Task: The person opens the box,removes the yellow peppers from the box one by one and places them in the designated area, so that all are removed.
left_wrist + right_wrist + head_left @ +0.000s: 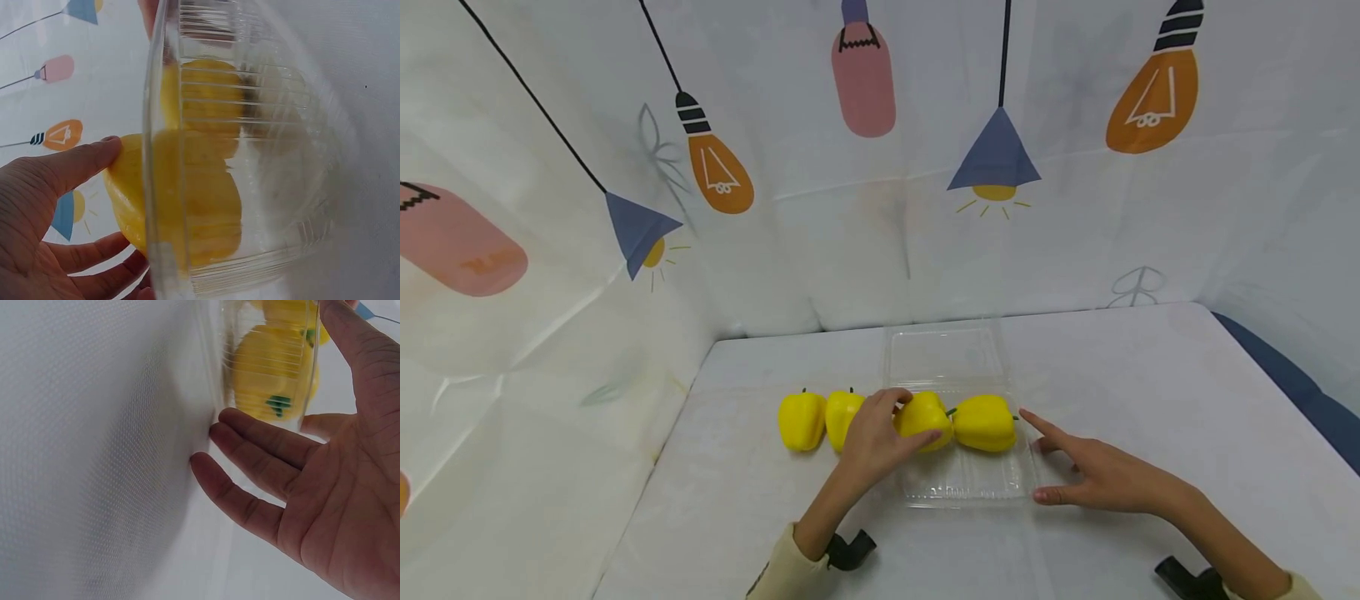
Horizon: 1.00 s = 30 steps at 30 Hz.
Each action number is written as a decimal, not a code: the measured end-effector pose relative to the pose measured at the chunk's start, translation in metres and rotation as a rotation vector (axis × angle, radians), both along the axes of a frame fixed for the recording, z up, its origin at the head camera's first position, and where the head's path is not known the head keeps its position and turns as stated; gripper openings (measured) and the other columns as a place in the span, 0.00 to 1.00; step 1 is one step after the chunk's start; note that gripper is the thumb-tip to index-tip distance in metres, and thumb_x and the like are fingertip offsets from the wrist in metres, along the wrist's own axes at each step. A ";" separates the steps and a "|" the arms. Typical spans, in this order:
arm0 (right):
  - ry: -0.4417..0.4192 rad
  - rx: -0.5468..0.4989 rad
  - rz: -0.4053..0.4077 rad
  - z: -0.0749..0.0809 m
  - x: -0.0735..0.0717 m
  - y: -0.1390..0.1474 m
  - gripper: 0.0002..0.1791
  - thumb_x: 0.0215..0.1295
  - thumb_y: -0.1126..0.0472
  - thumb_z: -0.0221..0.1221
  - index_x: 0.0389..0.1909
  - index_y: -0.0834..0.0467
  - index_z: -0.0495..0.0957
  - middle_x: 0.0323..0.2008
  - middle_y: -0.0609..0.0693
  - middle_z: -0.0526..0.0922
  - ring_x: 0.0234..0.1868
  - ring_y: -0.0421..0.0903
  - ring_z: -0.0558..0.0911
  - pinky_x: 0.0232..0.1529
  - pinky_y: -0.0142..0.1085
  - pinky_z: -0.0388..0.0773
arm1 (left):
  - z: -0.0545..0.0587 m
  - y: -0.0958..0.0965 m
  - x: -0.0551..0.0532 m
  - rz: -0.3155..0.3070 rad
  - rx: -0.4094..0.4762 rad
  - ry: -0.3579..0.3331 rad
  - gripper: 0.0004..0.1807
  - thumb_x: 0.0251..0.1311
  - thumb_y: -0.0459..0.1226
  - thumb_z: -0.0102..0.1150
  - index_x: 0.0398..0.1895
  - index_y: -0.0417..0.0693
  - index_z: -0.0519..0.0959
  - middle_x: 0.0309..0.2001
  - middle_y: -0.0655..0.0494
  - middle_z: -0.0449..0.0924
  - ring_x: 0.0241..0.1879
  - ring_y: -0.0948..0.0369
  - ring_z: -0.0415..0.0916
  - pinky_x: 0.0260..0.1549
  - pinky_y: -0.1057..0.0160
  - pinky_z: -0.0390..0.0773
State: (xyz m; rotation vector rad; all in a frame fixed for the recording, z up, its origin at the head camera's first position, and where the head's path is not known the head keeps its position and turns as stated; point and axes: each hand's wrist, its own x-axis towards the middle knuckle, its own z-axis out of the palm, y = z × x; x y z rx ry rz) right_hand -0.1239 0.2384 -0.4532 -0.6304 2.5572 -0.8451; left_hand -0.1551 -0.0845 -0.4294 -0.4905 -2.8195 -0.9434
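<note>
My left hand (876, 437) grips a yellow bell pepper (925, 417), its thumb and fingers on opposite sides, at a clear plastic clamshell box (966, 490). In the left wrist view, the gripped pepper (127, 187) shows partly through the box's clear wall. A second yellow bell pepper (986, 423) lies in the box on its side, green stem pointing right. My right hand (1097, 475) is at the box's right side, fingers extended and holding nothing. The right wrist view shows that hand (331, 494) close to the box wall; whether its fingertips touch is unclear.
Two more yellow bell peppers stand left of the box: one upright (801, 422), the other (842, 414) partly behind my left hand. The box's clear lid (943, 354) lies folded back, away from me. A white-covered table (722, 500) meets a printed curtain (820, 250) behind.
</note>
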 end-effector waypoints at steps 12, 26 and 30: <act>-0.004 -0.011 0.000 0.002 0.000 0.000 0.55 0.54 0.38 0.62 0.74 0.42 0.38 0.57 0.56 0.74 0.54 0.55 0.74 0.45 0.52 0.76 | 0.009 -0.003 0.004 -0.010 0.078 -0.067 0.36 0.43 0.63 0.65 0.51 0.51 0.74 0.47 0.60 0.76 0.45 0.60 0.73 0.42 0.62 0.75; 0.008 -0.006 0.008 0.000 0.000 0.001 0.55 0.53 0.37 0.62 0.74 0.43 0.38 0.57 0.55 0.74 0.54 0.54 0.74 0.44 0.49 0.77 | 0.017 -0.005 0.010 -0.031 0.121 -0.081 0.38 0.44 0.62 0.66 0.55 0.51 0.72 0.52 0.60 0.74 0.50 0.61 0.72 0.50 0.59 0.73; 0.010 0.004 0.005 0.000 0.001 0.000 0.55 0.53 0.36 0.62 0.74 0.42 0.38 0.57 0.53 0.74 0.54 0.53 0.74 0.44 0.48 0.77 | 0.019 -0.007 0.012 -0.025 0.131 -0.063 0.38 0.44 0.61 0.67 0.55 0.51 0.73 0.52 0.59 0.73 0.50 0.61 0.72 0.50 0.58 0.74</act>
